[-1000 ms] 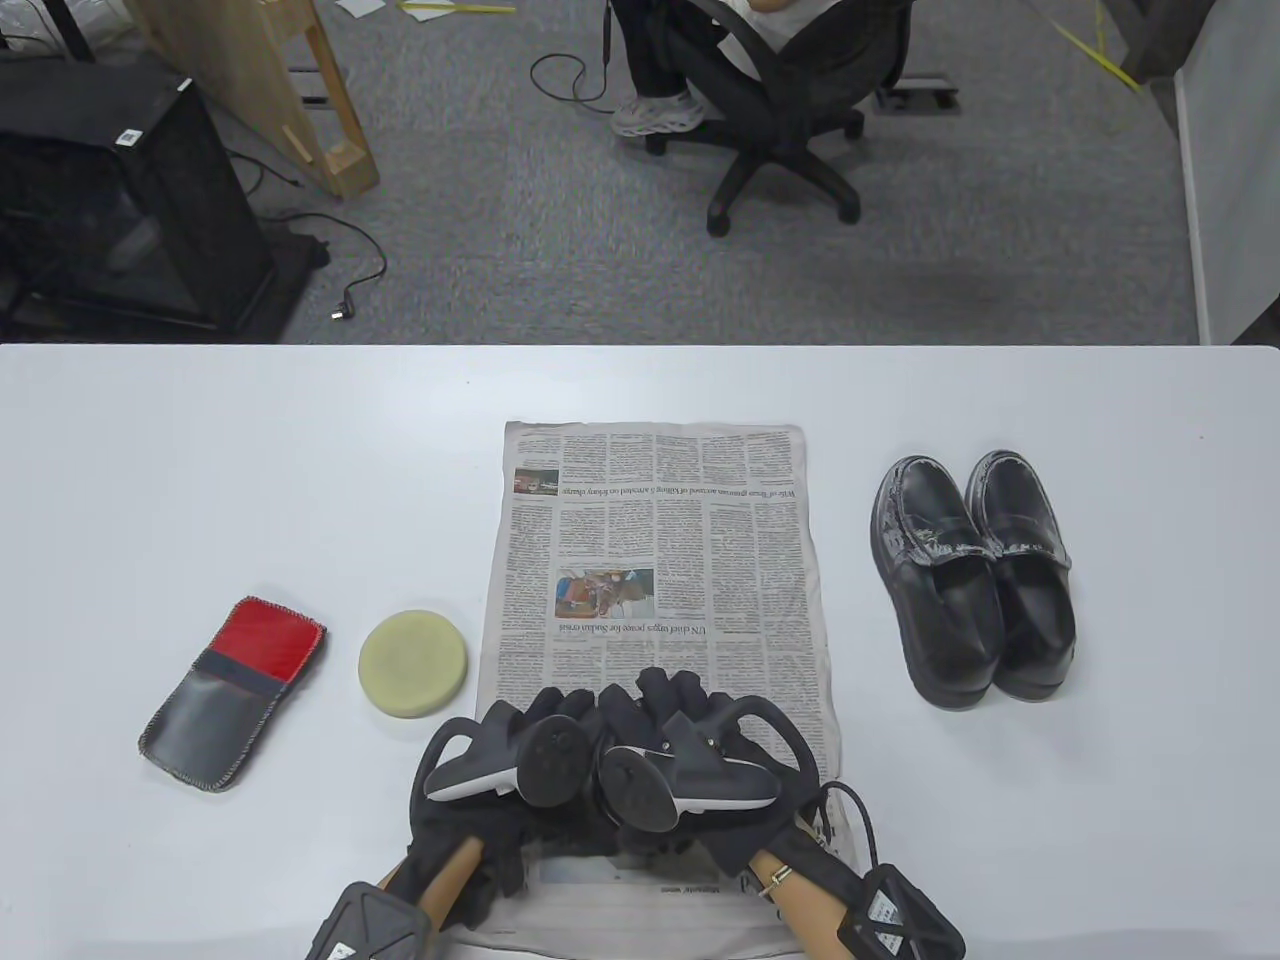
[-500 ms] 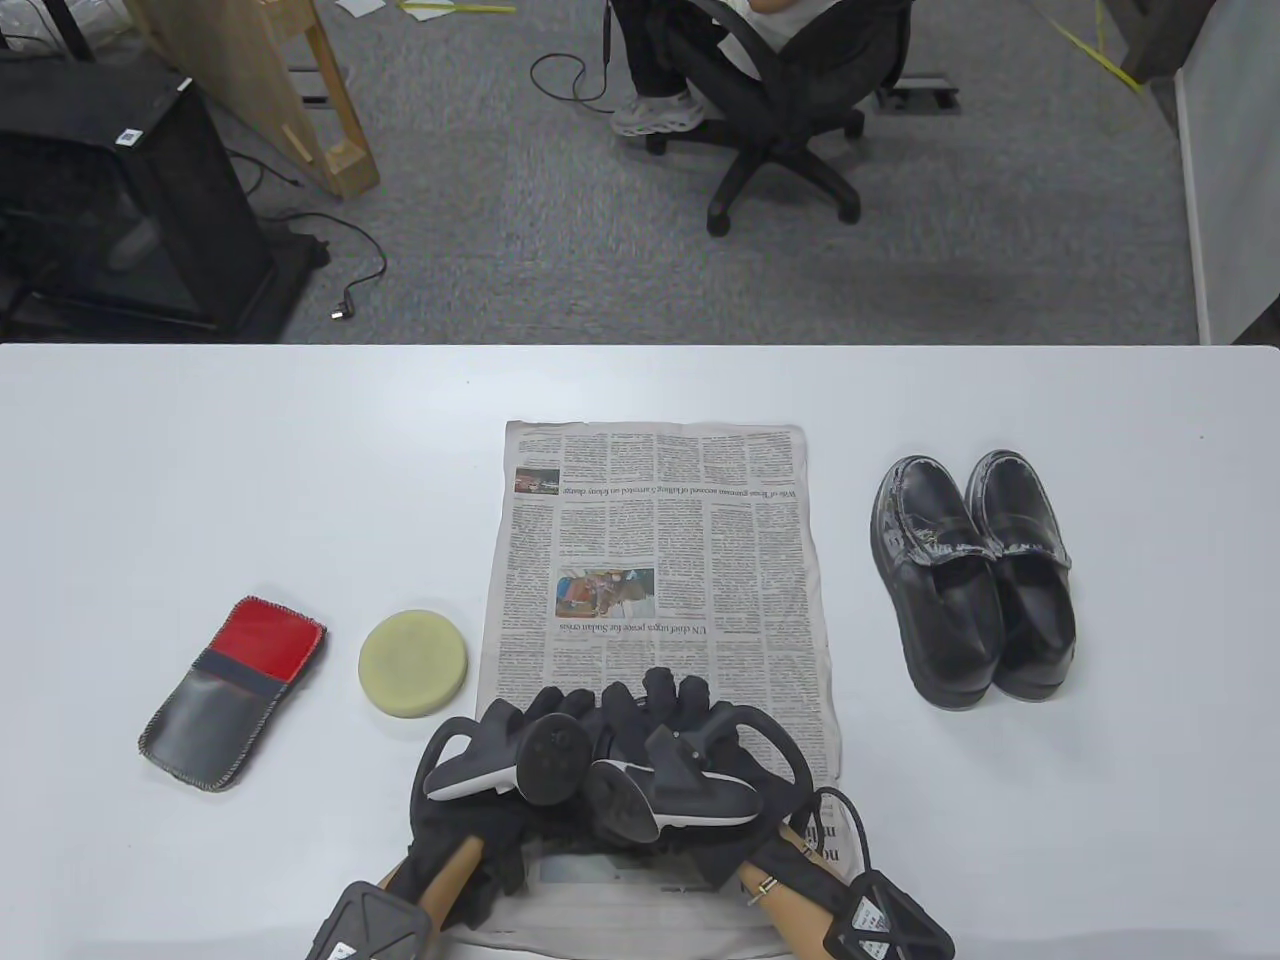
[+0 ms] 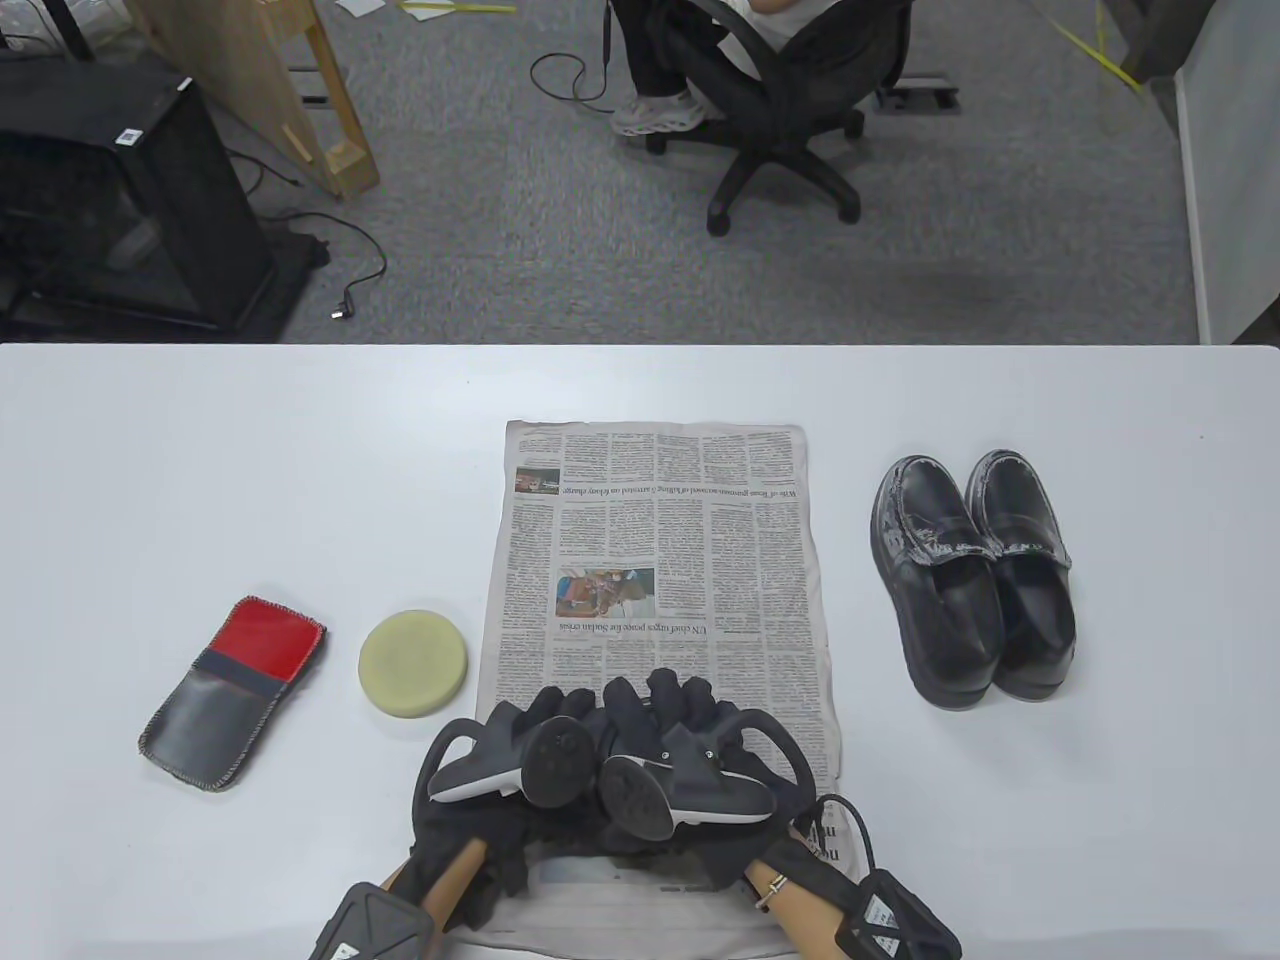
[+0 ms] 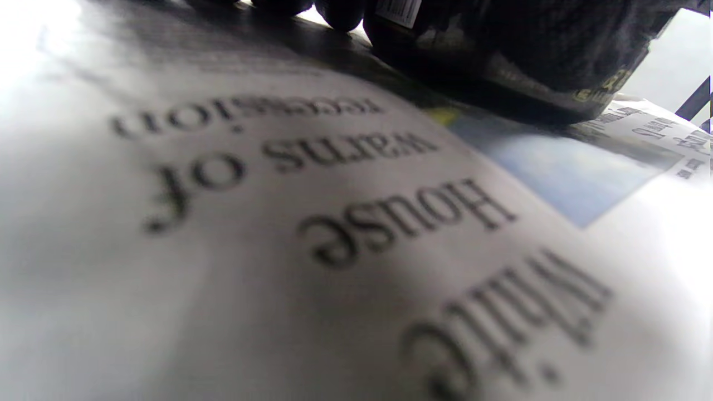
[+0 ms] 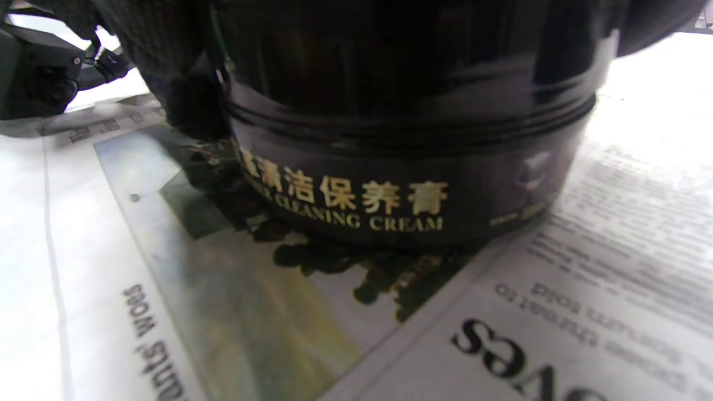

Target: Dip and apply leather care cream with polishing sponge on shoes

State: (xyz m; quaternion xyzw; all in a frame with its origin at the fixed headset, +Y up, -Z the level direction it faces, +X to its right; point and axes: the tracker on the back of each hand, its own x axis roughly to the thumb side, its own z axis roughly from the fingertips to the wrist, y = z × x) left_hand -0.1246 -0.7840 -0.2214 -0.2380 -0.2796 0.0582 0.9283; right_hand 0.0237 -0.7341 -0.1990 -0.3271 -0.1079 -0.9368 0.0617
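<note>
- Two gloved hands, left hand (image 3: 520,745) and right hand (image 3: 700,740), met low in the table view's centre, over the near end of the newspaper (image 3: 655,540).
- Wrapped around a black cream jar (image 5: 406,167); seen close in the right wrist view, standing upright on the newspaper, gold "CLEANING CREAM" lettering on its side, dark glove fabric over its top.
- Cannot tell from any view whether either hand gripped the jar firmly or merely rested on it; fingers mostly hidden behind the trackers.
- Lay just left of the newspaper, lower left of centre: round pale yellow polishing sponge (image 3: 412,668), apart from both hands.
- Farther left, near the table's (image 3: 200,450) lower left: red and grey pouch (image 3: 232,692).
- Stood side by side right of the newspaper, untouched: pair of black shoes (image 3: 970,575), toes toward the bottom of the frame.
- Filled the left wrist view: blurred headline print, jar edge (image 4: 529,83) at the top.
</note>
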